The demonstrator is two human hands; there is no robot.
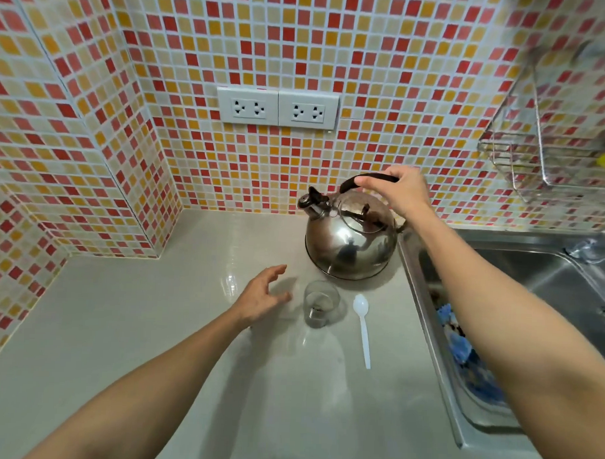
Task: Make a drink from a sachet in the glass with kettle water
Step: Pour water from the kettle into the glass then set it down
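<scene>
A shiny steel kettle [350,243] stands on the pale countertop [153,327] by the tiled wall, its spout to the left. My right hand [398,193] is closed around its black top handle. In front of the kettle is a small clear glass [320,307] with dark powder at its bottom. My left hand [262,296] hovers just left of the glass, fingers spread, holding nothing and not touching it. A white plastic spoon [363,326] lies to the right of the glass. No sachet is visible.
A steel sink [533,268] lies to the right, with a blue patterned item [468,365] along its near side. A wire rack [543,158] holding yellow things hangs on the right wall. Two double sockets [278,108] sit above the kettle.
</scene>
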